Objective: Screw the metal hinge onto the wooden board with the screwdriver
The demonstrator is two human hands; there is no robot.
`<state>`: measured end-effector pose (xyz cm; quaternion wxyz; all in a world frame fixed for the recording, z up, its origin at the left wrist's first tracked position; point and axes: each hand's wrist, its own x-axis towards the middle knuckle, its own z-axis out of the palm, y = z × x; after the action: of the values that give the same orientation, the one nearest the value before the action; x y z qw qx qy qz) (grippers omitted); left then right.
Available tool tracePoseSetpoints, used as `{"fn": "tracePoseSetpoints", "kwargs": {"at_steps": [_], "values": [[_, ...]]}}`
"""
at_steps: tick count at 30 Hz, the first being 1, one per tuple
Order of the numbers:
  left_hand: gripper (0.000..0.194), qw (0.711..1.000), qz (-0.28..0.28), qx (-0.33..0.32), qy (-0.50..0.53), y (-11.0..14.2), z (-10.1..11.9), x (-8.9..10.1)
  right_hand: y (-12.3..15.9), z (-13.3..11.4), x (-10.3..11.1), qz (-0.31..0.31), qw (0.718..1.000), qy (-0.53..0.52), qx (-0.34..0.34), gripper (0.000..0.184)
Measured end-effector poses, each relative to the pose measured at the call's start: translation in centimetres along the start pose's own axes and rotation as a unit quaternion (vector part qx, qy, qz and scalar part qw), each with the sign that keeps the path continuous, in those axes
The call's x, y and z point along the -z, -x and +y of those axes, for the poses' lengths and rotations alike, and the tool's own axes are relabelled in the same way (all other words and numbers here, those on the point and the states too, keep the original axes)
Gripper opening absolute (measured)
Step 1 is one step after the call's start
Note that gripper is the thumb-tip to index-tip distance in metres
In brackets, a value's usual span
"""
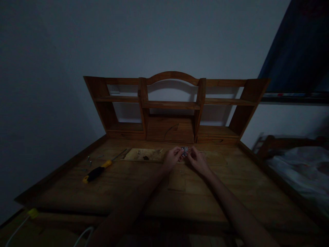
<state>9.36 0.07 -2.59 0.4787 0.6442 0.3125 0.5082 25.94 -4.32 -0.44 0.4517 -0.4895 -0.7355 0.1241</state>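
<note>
We hold a small metal hinge between both hands at the far middle of the wooden bench, just in front of the shelf unit that stands along its back edge. Our left hand pinches the hinge's left side with fingertips and thumb, and our right hand pinches its right side in the same way, so both hands are closed lightly on the piece rather than spread. We judge the hinge to be light, stiff and hard, with smooth plated leaves that could slip from dry fingers; the safest hold looks to be on the flat leaves near their outer edges, away from the knuckle where skin might get nipped if the leaves fold. It looks silvery and catches what little light there is, with a few pale glints; the room is dim and the piece is too small for us to tell its screw holes or whether it lies open or folded. It sits over, or just above, a pale flat board that lies across the bench. Well apart to the left lies a screwdriver with a yellow and black handle, and near its tip a few small screws, hard to make out.
</note>
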Motion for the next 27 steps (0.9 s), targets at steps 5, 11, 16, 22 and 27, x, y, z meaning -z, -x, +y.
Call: {"fn": "tracePoseSetpoints", "kwargs": {"at_steps": [5, 11, 16, 22, 27], "values": [[0.030, 1.000, -0.007, -0.011, -0.025, 0.1, -0.1, -0.2, 0.0, 0.1, 0.0, 0.018, 1.000, 0.001, 0.004, 0.021], [0.021, 0.995, 0.003, -0.052, -0.083, 0.2, 0.2, -0.4, 0.0, 0.2, 0.0, 0.016, 1.000, 0.002, -0.002, 0.020], [0.019, 0.991, 0.001, -0.066, -0.117, 0.4, 0.4, -0.3, 0.0, 0.1, 0.0, 0.019, 1.000, 0.002, -0.004, 0.019], [0.018, 0.990, 0.007, -0.080, -0.112, 0.6, 0.8, -0.3, 0.2, 0.2, 0.3, 0.005, 1.000, 0.018, -0.005, 0.021], [0.021, 0.987, 0.024, -0.077, -0.142, 0.8, 1.4, -0.2, 0.2, 0.4, 0.4, 0.003, 1.000, 0.029, -0.003, 0.016]]}}
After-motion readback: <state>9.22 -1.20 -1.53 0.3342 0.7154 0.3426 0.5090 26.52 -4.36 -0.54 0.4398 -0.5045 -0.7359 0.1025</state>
